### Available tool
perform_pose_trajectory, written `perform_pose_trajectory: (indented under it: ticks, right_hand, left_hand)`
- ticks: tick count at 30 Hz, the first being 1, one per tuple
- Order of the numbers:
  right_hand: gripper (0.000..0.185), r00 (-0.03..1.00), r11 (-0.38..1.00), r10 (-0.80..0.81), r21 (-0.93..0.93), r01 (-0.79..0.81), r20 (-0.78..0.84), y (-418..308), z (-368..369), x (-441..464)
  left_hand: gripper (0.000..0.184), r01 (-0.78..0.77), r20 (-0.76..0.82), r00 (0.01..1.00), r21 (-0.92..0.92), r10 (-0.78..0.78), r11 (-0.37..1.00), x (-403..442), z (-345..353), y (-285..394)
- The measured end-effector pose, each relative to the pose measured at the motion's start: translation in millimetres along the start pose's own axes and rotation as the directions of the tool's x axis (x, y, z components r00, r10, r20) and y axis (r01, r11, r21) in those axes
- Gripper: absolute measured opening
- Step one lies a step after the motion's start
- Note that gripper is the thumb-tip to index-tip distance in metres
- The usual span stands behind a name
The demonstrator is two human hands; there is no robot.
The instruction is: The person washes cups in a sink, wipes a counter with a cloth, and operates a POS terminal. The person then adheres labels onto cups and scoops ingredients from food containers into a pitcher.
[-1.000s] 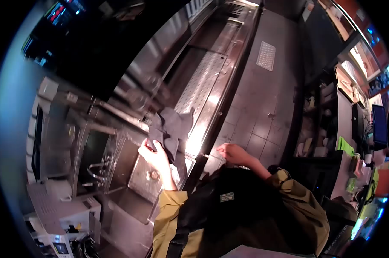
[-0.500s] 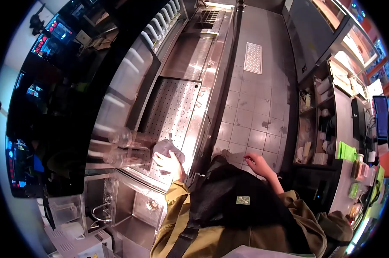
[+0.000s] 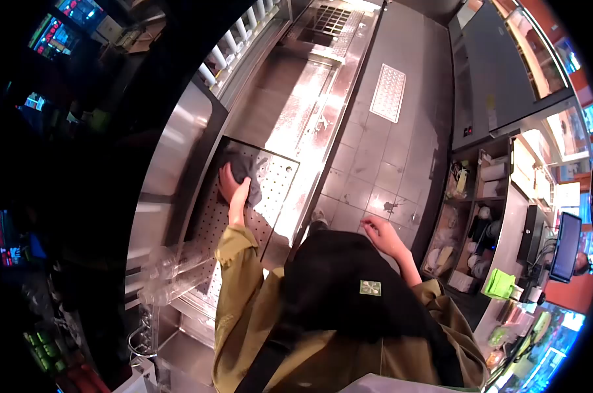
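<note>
My left hand (image 3: 233,188) is wrapped around a dark grey cloth (image 3: 245,165), pressing it on the perforated metal drain board (image 3: 280,187) near the board's far left corner. Part of the cloth is covered by the fingers. My right hand (image 3: 383,234) hangs in the air over the floor, in front of my dark apron (image 3: 336,281). Its fingers are loosely curled together, and nothing shows in them.
Clear plastic containers (image 3: 159,275) stand by the drain board's near left side. Closer to me is a metal sink (image 3: 188,357) with a tap (image 3: 139,340). Shelving (image 3: 477,216) and a monitor (image 3: 565,245) are on the right. A tiled floor (image 3: 375,157) runs between.
My left hand has slid the cloth forward across the drain board, away from the sink. The right hand stays curled near my front. The whole view has shifted and turned a little.
</note>
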State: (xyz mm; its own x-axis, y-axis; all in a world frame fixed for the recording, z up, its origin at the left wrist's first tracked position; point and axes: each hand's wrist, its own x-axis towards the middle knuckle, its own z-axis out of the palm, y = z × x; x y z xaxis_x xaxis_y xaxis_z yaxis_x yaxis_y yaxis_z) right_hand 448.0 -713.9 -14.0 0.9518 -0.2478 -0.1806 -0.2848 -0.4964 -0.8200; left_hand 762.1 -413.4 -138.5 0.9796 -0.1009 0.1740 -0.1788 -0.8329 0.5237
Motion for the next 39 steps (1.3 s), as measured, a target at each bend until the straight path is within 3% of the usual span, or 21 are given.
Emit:
perform_pose_trajectory:
  ticks: [3, 6, 9, 10, 12, 14, 17, 19, 22, 23, 24, 26, 29, 31, 32, 35, 39]
  right_hand:
    - [0.020, 0.998, 0.996, 0.041, 0.078, -0.045, 0.047, -4.1, -12.8, 32.5]
    - [0.020, 0.990, 0.998, -0.013, 0.060, 0.004, 0.138, -1.0, -18.6, 67.0]
    - [0.020, 0.961, 0.995, -0.067, 0.086, 0.045, 0.270, 3.0, -21.5, 100.2]
    - [0.020, 0.943, 0.993, -0.087, 0.105, 0.056, 0.321, 5.3, -21.4, 113.3]
    - [0.020, 0.885, 0.989, -0.139, 0.104, 0.103, 0.444, -6.7, -29.6, 143.1]
    - [0.021, 0.826, 0.963, -0.260, 0.075, 0.258, 0.500, -1.6, -32.2, 174.1]
    - [0.023, 0.757, 0.933, -0.337, 0.088, 0.350, 0.559, -4.9, -40.2, 206.9]
    - [0.023, 0.731, 0.935, -0.330, 0.098, 0.341, 0.597, -18.9, -62.6, 230.2]
    - [0.021, 0.698, 0.915, -0.371, 0.114, 0.387, 0.613, 0.7, -87.0, 256.2]
    - [0.020, 0.692, 0.896, -0.410, 0.122, 0.426, 0.594, 14.3, -93.9, 265.3]
    - [0.020, 0.697, 0.898, -0.404, 0.113, 0.424, 0.593, 22.5, -101.9, 271.7]
    - [0.019, 0.722, 0.916, -0.364, 0.088, 0.390, 0.588, 32.8, -121.4, 277.7]
    - [0.020, 0.719, 0.934, -0.317, 0.070, 0.351, 0.619, 50.7, -129.7, 288.7]
    - [0.021, 0.714, 0.934, -0.321, 0.081, 0.349, 0.622, 52.4, -129.9, 292.9]
    - [0.021, 0.708, 0.929, -0.336, 0.093, 0.359, 0.621, 55.1, -125.1, 296.5]
    - [0.022, 0.661, 0.892, -0.419, 0.146, 0.428, 0.622, 50.5, -109.0, 303.2]
    - [0.022, 0.586, 0.858, -0.469, 0.183, 0.480, 0.661, 22.9, -86.8, 294.8]
  left_hand:
    - [0.070, -0.105, 0.192, 0.975, -0.052, 0.113, 0.993, 19.3, 6.9, 32.1]
    - [0.061, -0.081, 0.259, 0.962, -0.017, 0.083, 0.997, 17.5, 2.0, 62.1]
    - [0.055, 0.021, 0.302, 0.951, -0.272, 0.065, 0.962, 4.4, 7.0, 75.0]
    - [0.051, -0.011, 0.300, 0.954, -0.021, 0.017, 1.000, -0.8, 0.2, 96.8]
    - [0.051, 0.035, 0.222, 0.975, -0.026, -0.028, 0.999, -9.3, 11.3, 115.5]
    - [0.050, 0.079, 0.164, 0.984, -0.018, -0.075, 0.997, -12.3, 22.1, 128.8]
    - [0.029, 0.132, 0.087, 0.988, -0.007, -0.131, 0.991, -8.9, 25.1, 139.0]
    - [0.014, 0.075, -0.131, 0.987, -0.135, -0.092, 0.988, -5.1, 13.8, 150.3]
    - [0.006, -0.048, -0.266, 0.964, -0.243, -0.019, 0.969, -10.5, -13.2, 173.7]
    - [0.006, -0.076, -0.264, 0.964, -0.247, 0.008, 0.966, -17.5, -18.0, 188.4]
    - [0.006, -0.173, -0.220, 0.966, -0.180, 0.132, 0.968, -27.5, -8.6, 179.6]
    - [0.010, -0.020, 0.110, 0.993, -0.135, 0.035, 0.991, -54.6, 9.6, 177.8]
    - [0.013, 0.082, 0.057, 0.995, 0.005, -0.082, 0.997, -67.0, 15.5, 218.1]
    - [0.026, 0.230, -0.099, 0.970, 0.107, -0.220, 0.967, -64.5, 29.1, 229.2]
    - [0.046, 0.284, -0.097, 0.958, 0.249, -0.268, 0.926, -69.3, 45.1, 220.0]
    - [0.054, 0.422, -0.053, 0.898, 0.382, -0.437, 0.822, -79.3, 69.3, 227.7]
    - [0.055, 0.327, -0.012, 0.931, 0.475, -0.365, 0.817, -98.7, 67.6, 212.1]
